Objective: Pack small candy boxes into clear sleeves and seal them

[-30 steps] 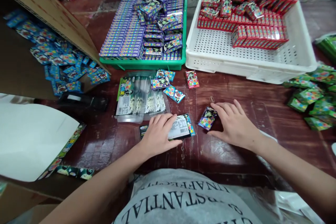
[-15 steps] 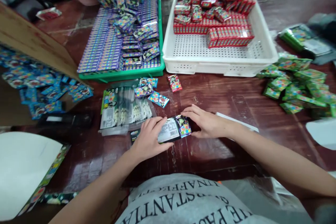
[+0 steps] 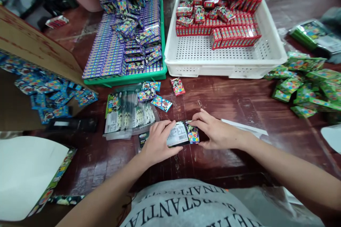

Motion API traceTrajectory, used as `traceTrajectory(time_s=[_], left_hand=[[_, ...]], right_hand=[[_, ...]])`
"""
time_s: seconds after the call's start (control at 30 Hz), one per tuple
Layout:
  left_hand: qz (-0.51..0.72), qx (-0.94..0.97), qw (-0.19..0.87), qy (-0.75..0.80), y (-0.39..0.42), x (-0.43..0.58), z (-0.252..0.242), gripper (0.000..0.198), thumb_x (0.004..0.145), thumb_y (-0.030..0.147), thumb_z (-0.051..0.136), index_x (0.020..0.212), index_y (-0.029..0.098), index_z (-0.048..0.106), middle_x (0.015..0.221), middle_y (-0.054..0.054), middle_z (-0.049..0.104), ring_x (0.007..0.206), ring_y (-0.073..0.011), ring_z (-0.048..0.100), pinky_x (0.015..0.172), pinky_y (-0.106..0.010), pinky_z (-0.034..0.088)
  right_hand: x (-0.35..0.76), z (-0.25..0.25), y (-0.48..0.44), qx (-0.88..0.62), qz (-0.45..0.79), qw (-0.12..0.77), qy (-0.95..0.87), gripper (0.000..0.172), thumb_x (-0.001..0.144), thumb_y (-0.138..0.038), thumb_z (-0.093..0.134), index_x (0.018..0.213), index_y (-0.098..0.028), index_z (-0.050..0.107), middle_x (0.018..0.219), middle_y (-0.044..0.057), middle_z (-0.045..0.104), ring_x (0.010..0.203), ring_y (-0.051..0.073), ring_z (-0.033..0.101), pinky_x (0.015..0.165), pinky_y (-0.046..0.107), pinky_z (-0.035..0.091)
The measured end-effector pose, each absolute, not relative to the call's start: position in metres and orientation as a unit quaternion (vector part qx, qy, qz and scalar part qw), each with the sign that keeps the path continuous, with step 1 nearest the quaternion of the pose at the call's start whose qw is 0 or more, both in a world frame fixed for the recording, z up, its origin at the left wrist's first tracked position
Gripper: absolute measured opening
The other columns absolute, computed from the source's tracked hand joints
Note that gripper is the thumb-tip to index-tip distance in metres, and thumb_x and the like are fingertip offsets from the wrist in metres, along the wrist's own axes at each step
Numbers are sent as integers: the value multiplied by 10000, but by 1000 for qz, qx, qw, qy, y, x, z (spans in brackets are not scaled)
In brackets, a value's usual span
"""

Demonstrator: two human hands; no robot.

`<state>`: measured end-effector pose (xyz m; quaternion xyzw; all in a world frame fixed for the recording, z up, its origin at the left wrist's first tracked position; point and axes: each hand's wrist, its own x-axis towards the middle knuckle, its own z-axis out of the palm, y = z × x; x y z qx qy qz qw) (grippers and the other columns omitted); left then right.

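Note:
My left hand (image 3: 160, 141) holds a flat pouch (image 3: 178, 134) with a white label, its fingers along the top edge and the thumb along the bottom. At the pouch's right end my right hand (image 3: 213, 130) grips a small purple packet (image 3: 193, 133), which touches the pouch. Just beyond my hands lie a red packet (image 3: 177, 86), two blue packets (image 3: 162, 103) and another purple packet (image 3: 146, 94). Clear printed bags (image 3: 125, 115) are spread to the left, partly under these packets.
A green tray (image 3: 125, 81) of purple packets and a white basket (image 3: 226, 68) of red packets stand at the back. Green packets (image 3: 306, 85) are heaped on the right. Blue packets (image 3: 50, 92) lie in a cardboard box (image 3: 34, 42) on the left. A white strip (image 3: 245, 126) lies behind my right forearm.
The whole view has shifted slightly. Both hands keep their hold on the pouch and the purple packet, with little change between them.

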<state>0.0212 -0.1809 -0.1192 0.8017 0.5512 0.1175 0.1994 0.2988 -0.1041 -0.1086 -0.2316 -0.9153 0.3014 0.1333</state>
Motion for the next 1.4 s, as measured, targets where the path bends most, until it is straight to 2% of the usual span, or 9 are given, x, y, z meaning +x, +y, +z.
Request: traceTrajectory(time_s=[0.27,0.47,0.6,0.7,0.8,0.97,1.13,1.3,1.4], left_hand=[[134,793,214,555,-178,26,-112,899,719,421,844,1490,228,424,1387,-127,526,1277,-331,490,1102,-503,392],[129,816,219,519,-180,36,-112,882,731,428,832,1487,209,433,1386,-140,533,1271,-336,484,1091,-509,390],[92,827,207,515,-166,44,-105,927,678,615,845,1426,182,509,1359,-148,572,1227,-346,521,1048,-526,413],[84,848,179,491,-127,50,-96,745,756,749,707,1266,210,636,1330,-114,613,1213,-327,540,1051,-514,408],[104,831,79,540,-65,56,-94,512,943,588,584,1256,189,655,1354,-129,600,1252,-322,518,1071,-474,405],[30,800,-8,600,0,70,-108,644,927,527,629,1434,140,540,1378,-217,554,1192,-388,559,991,-473,459],[46,846,27,530,-41,92,-110,559,959,585,552,1396,236,563,1289,-145,600,1118,-340,586,887,-424,492],[71,851,67,517,-86,128,-111,752,775,615,771,1365,196,566,1171,-140,591,1076,-343,533,922,-467,469],[65,855,66,510,-92,133,-111,789,754,625,787,1376,200,556,1199,-147,586,1103,-363,512,946,-504,437]], right_hand=[[314,-103,-108,-272,319,156,-894,641,789,-250,743,1363,-149,475,1299,161,498,1262,301,533,1233,601,263],[305,-111,-97,-216,339,130,-906,514,853,-350,758,1274,-147,543,1357,180,547,1310,274,538,1222,555,320],[298,-112,-103,-254,231,102,-934,341,889,-413,730,1132,-185,660,1603,198,367,1511,369,315,1226,670,188],[317,-100,-102,-265,171,86,-945,423,933,-432,668,1329,-290,620,1694,137,220,1551,402,197,1184,746,146],[370,-89,-81,-413,87,160,-892,506,953,-502,612,1417,-306,560,1657,137,312,1515,391,287,1179,718,204],[492,-98,-54,-670,-84,147,-723,695,899,-537,646,1457,-144,513,1520,230,480,1407,427,408,1122,631,344],[528,-122,-58,-671,-84,86,-732,340,987,-365,492,1218,-214,691,1274,128,698,1216,361,554,1088,593,355],[506,-118,-58,-648,8,162,-744,375,964,-387,525,1247,-182,661,1123,146,715,985,309,660,916,485,504],[503,-107,-71,-633,12,201,-748,451,948,-449,577,1318,-193,611,1166,136,698,1058,305,652,944,468,512]])
